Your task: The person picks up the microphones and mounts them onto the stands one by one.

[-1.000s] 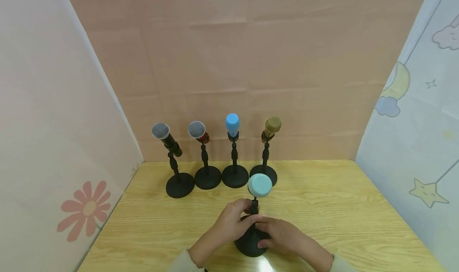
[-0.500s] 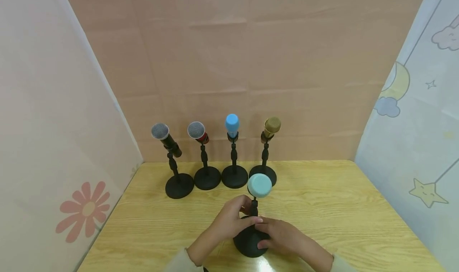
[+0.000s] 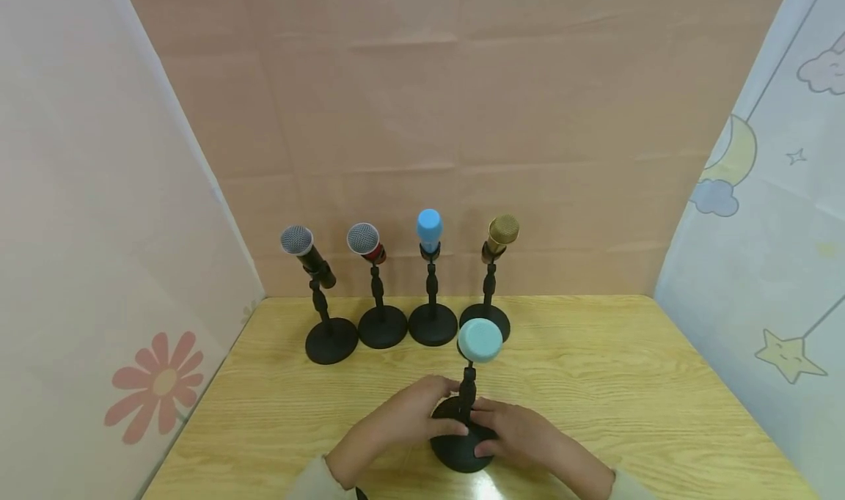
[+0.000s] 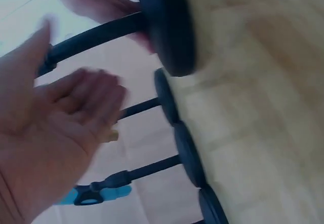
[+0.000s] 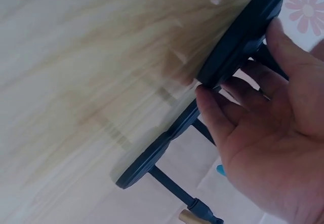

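Note:
A microphone with a mint-green head [image 3: 480,340] stands upright on a black stand with a round base [image 3: 454,452], close to the front of the table. My right hand [image 3: 524,432] grips the right edge of that base; the right wrist view has the thumb [image 5: 288,46] on its upper side and the fingers at its rim. Left of the stand is my left hand [image 3: 411,412], its fingers apart and loosely bent around the pole [image 4: 96,36] without gripping it. Some of the left fingers are hidden in the head view.
Behind, a row of black stands carries a black microphone [image 3: 309,254], a red one with a silver head [image 3: 364,240], a blue one [image 3: 429,227] and a gold one [image 3: 502,230]. A brown paper backdrop [image 3: 455,119] rises at the wooden table's [image 3: 594,383] far edge.
My left hand has let go of the stand's pole and drawn back to the left and down. The right hand has stayed on the base, and the stand has hardly moved.

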The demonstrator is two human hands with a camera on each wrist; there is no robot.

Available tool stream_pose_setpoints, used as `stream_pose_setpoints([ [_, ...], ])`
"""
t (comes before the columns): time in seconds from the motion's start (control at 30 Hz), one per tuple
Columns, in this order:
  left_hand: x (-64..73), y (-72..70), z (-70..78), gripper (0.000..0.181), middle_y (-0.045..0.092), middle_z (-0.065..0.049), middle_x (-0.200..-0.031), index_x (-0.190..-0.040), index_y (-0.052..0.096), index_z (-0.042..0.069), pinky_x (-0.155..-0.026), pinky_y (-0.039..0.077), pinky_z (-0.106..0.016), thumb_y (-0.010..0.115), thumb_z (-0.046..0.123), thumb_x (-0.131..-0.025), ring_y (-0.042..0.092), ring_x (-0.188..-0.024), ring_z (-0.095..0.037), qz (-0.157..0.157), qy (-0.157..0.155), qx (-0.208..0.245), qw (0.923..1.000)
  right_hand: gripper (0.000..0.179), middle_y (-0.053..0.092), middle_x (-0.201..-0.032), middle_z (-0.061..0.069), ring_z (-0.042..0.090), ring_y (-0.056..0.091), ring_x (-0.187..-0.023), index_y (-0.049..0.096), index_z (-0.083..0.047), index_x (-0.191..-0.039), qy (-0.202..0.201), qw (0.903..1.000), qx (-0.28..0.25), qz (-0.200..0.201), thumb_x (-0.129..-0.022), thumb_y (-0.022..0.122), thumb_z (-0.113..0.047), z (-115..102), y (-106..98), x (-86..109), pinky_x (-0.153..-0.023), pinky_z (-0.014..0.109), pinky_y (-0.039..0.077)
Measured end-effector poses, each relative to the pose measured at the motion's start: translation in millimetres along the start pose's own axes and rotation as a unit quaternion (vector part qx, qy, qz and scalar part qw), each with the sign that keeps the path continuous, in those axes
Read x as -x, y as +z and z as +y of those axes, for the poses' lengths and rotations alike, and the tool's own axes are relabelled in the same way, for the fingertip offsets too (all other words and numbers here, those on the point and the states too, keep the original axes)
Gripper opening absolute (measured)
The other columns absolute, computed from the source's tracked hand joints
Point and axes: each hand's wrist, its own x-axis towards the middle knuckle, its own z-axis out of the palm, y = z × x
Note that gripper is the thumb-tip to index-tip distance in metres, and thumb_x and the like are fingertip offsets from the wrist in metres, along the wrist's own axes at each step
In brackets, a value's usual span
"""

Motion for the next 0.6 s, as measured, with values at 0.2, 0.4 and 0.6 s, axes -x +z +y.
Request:
stream_pose_setpoints([
  [0.2, 9.8, 15.2, -11.3, 0.059, 0.067, 0.006, -0.126, -0.134, 0.064, 0.016, -0.096, 0.053, -0.028, 0.081, 0.044, -0.085, 0.059, -0.113, -0.008, -0.030, -0.019, -0.139, 0.9897, 0.055, 0.057, -0.146, 0.007, 0.028, 0.059, -0.129, 0.066, -0.012, -0.135, 0.007, 0.9999, 0.008, 0.007, -0.092, 0.067, -0.047, -3.4, 1.8, 2.1, -0.100, 0.042, 0.053],
  [0.4, 12.7, 26.3, -13.3, 0.070, 0.063, 0.002, -0.136, -0.140, 0.061, 0.012, -0.094, 0.053, -0.026, 0.079, 0.049, -0.084, 0.058, -0.112, -0.009, -0.019, -0.009, -0.177, 0.9841, 0.055, 0.056, -0.147, 0.009, 0.030, 0.058, -0.131, 0.065, -0.009, -0.136, 0.016, 0.9998, 0.013, 0.008, -0.094, 0.067, -0.045, -5.4, 3.2, 4.5, -0.101, 0.042, 0.052],
  [0.6, 12.3, 30.5, -8.6, 0.076, 0.056, -0.003, -0.145, -0.143, 0.058, 0.006, -0.098, 0.052, -0.026, 0.077, 0.051, -0.085, 0.056, -0.122, -0.013, -0.010, -0.008, -0.204, 0.9788, 0.056, 0.057, -0.147, 0.008, 0.029, 0.058, -0.130, 0.066, -0.009, -0.135, 0.021, 0.9995, 0.016, 0.019, -0.094, 0.067, -0.046, -4.0, 1.3, 7.2, -0.100, 0.043, 0.053],
])
